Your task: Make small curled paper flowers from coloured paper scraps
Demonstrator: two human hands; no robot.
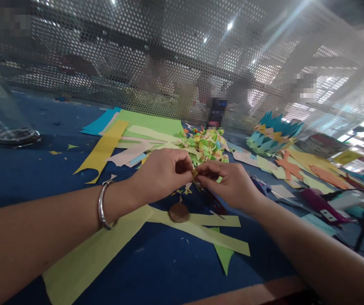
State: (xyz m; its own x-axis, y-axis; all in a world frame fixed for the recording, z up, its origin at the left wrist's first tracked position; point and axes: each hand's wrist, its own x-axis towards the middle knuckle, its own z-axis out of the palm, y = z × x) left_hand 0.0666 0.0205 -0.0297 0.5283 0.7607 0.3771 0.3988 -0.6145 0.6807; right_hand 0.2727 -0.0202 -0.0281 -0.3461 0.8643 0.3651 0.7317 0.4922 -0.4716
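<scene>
My left hand (162,173) and my right hand (229,181) meet over the blue table, both with closed fingertips. Between them they pinch a small yellow paper piece (195,173), mostly covered by the fingers. Just beyond rises a heap of small green, yellow and orange paper pieces (209,146). Below the hands, a brown round disc (179,212) rests on pale yellow-green paper strips (207,235). Tiny yellow scraps (186,190) lie under the fingers. A dark reddish object, partly hidden, is beneath my right hand.
Yellow paper (105,148) and green sheets (150,120) lie at the back left, near a clear glass vessel (18,136). On the right are a blue-and-yellow zigzag paper form (272,134), orange cutouts (288,166) and a purple device (324,205) beside a dark cord. Perforated metal (121,67) stands behind.
</scene>
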